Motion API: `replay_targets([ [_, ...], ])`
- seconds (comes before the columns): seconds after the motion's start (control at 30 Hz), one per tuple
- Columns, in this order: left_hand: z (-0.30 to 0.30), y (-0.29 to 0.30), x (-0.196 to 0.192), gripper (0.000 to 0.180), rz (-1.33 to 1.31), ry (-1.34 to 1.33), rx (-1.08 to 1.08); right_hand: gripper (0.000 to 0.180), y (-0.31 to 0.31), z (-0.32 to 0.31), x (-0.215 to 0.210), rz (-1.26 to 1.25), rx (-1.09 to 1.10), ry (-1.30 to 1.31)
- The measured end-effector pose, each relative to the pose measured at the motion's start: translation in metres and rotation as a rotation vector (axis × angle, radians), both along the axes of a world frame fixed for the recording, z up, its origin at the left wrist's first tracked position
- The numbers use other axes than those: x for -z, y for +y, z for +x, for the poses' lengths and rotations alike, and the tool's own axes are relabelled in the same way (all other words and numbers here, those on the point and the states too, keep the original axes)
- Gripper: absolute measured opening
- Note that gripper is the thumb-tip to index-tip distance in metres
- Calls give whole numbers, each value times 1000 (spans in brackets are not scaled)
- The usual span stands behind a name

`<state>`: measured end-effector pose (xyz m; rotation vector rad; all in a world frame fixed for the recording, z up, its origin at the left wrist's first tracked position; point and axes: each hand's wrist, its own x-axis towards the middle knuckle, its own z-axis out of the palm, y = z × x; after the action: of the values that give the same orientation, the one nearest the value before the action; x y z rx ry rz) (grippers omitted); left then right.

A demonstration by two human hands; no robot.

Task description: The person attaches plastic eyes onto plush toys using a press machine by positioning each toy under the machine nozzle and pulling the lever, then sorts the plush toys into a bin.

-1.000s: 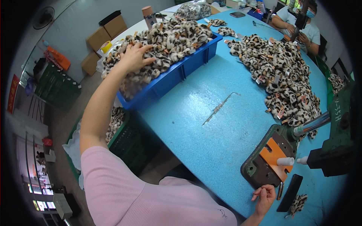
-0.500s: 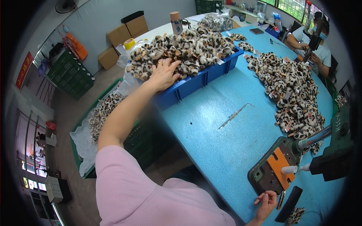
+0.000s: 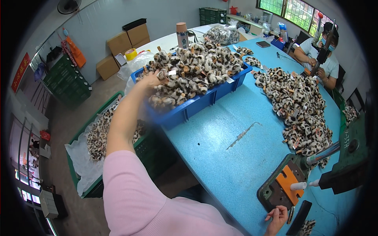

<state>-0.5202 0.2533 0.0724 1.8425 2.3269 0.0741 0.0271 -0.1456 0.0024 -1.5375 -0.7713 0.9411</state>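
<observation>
Leopard-print plush pieces [image 3: 98, 133] are lying loose in a green crate [image 3: 80, 185] on the floor at the left of the frame, beside a pink sleeve [image 3: 130, 185] that is rising from the lower middle. Up along that arm, the left hand [image 3: 151, 80] is reaching to the upper centre and resting on the near-left corner of a blue bin [image 3: 197, 104], its fingers curling around one leopard-print plush piece [image 3: 162, 74] at the edge of the heap; how firmly it is gripping I cannot tell. The piled plush pieces [image 3: 197, 70] are spreading away from this hand toward the upper right, along the bin's long axis, so the left hand is much the nearer one. Further right, a second loose pile [image 3: 299, 106] is running down the turquoise surface [image 3: 220, 157]. At the lower right, the right hand [image 3: 277, 216] is resting on the surface's near edge, fingers loosely bent and holding nothing, just beside a dark press fixture with an orange plate [image 3: 285, 185]. At the upper right, another person's hands [image 3: 317, 67] are working at a separate machine.
</observation>
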Motion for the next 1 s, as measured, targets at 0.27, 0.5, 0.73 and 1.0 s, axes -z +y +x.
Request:
replay_targets([
  [0.27, -3, 21, -54, 84, 442, -83, 167, 8, 2, -1, -6, -65, -3, 15],
  [0.5, -16, 48, -7, 52, 206, 111, 183, 9, 5, 2, 4, -30, 20, 4],
  [0.73, -39, 61, -7, 43, 46, 135, 127, 8, 3, 12, 23, 101, 8, 39],
  [1.0, 103, 109, -39, 76, 345, 43, 394, 4, 1, 13, 20, 74, 2, 90],
])
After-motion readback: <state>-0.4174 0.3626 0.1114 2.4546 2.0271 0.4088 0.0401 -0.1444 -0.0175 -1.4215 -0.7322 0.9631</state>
